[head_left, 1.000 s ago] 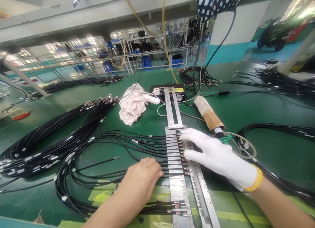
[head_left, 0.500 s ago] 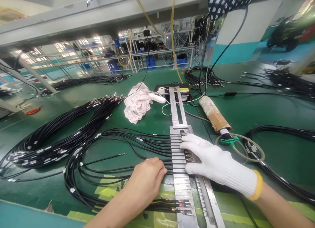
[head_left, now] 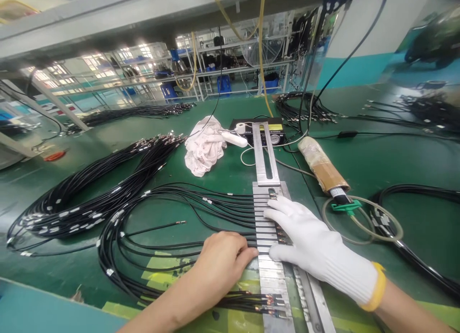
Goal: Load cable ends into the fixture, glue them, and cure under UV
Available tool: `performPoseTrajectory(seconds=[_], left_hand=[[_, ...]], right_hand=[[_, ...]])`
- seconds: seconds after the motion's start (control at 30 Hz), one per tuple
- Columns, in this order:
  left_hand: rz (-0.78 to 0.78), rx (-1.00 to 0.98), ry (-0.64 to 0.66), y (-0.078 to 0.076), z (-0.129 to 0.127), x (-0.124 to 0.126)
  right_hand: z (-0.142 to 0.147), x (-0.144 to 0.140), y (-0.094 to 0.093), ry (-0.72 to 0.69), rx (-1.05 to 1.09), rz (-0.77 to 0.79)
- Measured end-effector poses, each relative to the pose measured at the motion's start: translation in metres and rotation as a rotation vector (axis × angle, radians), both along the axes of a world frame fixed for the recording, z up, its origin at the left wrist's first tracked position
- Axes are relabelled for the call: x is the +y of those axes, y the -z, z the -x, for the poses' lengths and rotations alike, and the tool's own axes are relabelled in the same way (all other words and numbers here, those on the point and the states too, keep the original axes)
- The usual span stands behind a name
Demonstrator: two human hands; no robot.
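Observation:
My bare left hand (head_left: 224, 258) is closed around a black cable (head_left: 201, 253), its thumb at the left edge of the slotted metal fixture (head_left: 270, 270). Several black cables lie side by side across the fixture's slots, their ends to the right. My right hand (head_left: 316, 246), in a white glove with a yellow cuff, rests over those ends with fingers spread. Its fingertips touch the fixture and hide some of the ends. Closer to me, a separate group of cable ends with copper-coloured tips (head_left: 275, 300) lies across the fixture.
A thick bundle of black cables (head_left: 61, 203) lies at left. Behind the fixture are a crumpled pale cloth (head_left: 204, 151) and a black box with a dial (head_left: 240, 127). A taped tool with a green trigger (head_left: 323, 172) lies at right. Yellow tape (head_left: 161, 270) covers the near tabletop.
My left hand has slid right, bringing the thumb up to the fixture's edge. My right hand stays over the cable ends. The whole view has shifted slightly.

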State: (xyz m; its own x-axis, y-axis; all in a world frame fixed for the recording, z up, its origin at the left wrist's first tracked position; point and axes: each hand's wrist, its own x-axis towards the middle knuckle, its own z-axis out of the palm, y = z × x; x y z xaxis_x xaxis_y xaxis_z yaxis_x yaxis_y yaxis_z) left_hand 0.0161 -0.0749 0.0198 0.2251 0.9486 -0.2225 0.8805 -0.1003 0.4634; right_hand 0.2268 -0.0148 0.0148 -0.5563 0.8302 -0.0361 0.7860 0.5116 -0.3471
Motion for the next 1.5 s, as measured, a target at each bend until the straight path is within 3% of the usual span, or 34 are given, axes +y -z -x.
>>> performPoseTrajectory(seconds=[0.2,0.4,0.63,0.83,1.0,1.13,1.23,1.33,1.5], left_hand=[[0.065,0.152,0.037,-0.012,-0.006,0.014],[0.014,0.067,0.093,-0.013,-0.005,0.015],[-0.039,0.077,-0.004,-0.048,0.006,-0.019],[0.136,-0.035,-0.039,-0.031,0.046,-0.051],[0.226,-0.014,-0.050,-0.029,0.047,-0.056],[0.177,0.026,0.014,-0.031,0.041,-0.058],[0.128,0.031,-0.087,-0.032,0.040,-0.060],[0.102,-0.041,-0.243,-0.031,0.043,-0.060],[0.028,-0.262,-0.194,-0.021,0.038,-0.055]], right_hand=[[0.002,0.001,-0.002,-0.048,-0.016,-0.029],[0.002,0.002,-0.003,-0.032,-0.087,0.039],[-0.008,0.008,0.019,-0.065,0.000,-0.050],[-0.004,0.008,0.011,0.010,-0.127,0.084],[-0.001,0.006,0.002,0.022,-0.220,0.134],[-0.001,0.006,0.000,0.014,-0.232,0.133],[0.000,0.005,-0.003,0.008,-0.243,0.142],[0.003,0.004,-0.007,-0.011,-0.216,0.112],[0.005,0.001,-0.012,-0.062,-0.144,0.057]])
